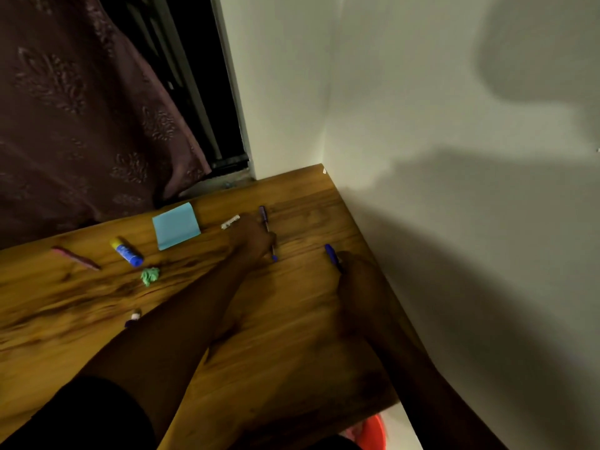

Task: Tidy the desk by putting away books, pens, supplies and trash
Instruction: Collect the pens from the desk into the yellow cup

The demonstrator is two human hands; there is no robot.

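Purple pen (pixel 263 216) under left hand (pixel 251 237), seemingly pinched | blue pen (pixel 330 252) gripped by right hand (pixel 357 274)

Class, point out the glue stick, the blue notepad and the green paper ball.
glue stick (pixel 126 252), head view, mid tube
blue notepad (pixel 176 226), head view, top sheet centre
green paper ball (pixel 150 276), head view, its middle

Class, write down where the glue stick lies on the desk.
Head view: the glue stick lies left on the desk, between the pink stick and the blue notepad, just beyond the crumpled green scrap.
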